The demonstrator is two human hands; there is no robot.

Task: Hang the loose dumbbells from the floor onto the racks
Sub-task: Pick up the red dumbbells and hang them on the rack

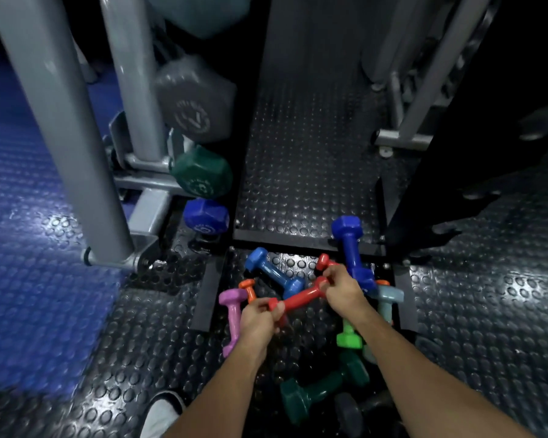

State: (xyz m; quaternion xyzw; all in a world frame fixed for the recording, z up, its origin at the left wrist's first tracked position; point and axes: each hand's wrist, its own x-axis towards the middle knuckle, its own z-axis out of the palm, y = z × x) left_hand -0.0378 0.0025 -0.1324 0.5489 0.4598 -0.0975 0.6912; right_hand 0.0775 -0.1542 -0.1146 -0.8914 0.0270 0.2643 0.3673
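Head view shows both hands lifting red dumbbells from the floor pile: the left hand (256, 317) grips one end of a red dumbbell (301, 297), while the right hand (342, 287) curls round a second red one (325, 260), likely gathering a matching pair for the rack (140, 172) at left.

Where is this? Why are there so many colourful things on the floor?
Most likely a gym's weights corner. Small coloured dumbbells like the red one lie on studded rubber flooring, and a grey metal rack holds bigger ones, such as a green dumbbell.
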